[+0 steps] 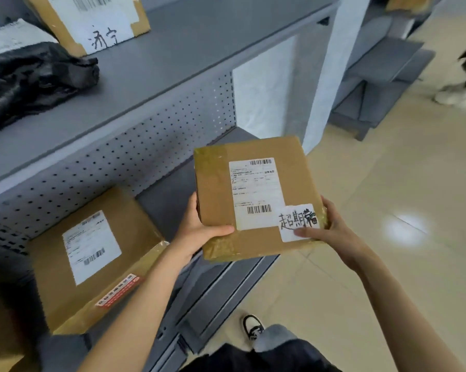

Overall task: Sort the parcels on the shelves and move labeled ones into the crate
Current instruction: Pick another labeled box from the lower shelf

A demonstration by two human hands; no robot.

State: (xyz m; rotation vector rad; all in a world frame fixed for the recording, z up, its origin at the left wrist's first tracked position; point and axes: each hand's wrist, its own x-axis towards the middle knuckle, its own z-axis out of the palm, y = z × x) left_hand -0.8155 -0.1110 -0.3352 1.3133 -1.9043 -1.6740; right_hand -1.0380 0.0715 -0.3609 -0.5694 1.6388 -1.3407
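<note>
held parcel [256, 197]: brown cardboard box, taped at its left and near edges, carried in the air in front of the lower shelf [167, 194], past that shelf's front right corner and above the floor [387, 210]. printed shipping label [256, 191] on its top face; a second white sticker [299, 222] with handwritten characters overlaps the label's near right corner.

hands: left hand [199, 232] grips the box's near left edge, thumb laid on the top face, fingers underneath. right hand [325, 226] grips the near right corner, thumb pressing on the handwritten sticker, fingers curled round the right side. both clamped on the same box, hands apart by the box's width.

surroundings:
- lower shelf: one larger cardboard parcel [92, 259] lies flat toward the left, printed label up, a red-and-white sticker near its front edge. it sits under the left forearm, apart from the held box.
- upper shelf [172, 63]: black plastic bag parcel [30, 81] at the left end; behind it a cardboard parcel [86, 20] leaning tilted, white label with handwritten characters.
- perforated back panel [135, 157] between the two shelves.
- second grey shelf unit [374, 84] farther along on the right; another person's shoe [457, 96] beside it.
- wearer's own shoe [252, 327] on the floor, below the held box.

no crate visible in this view.
</note>
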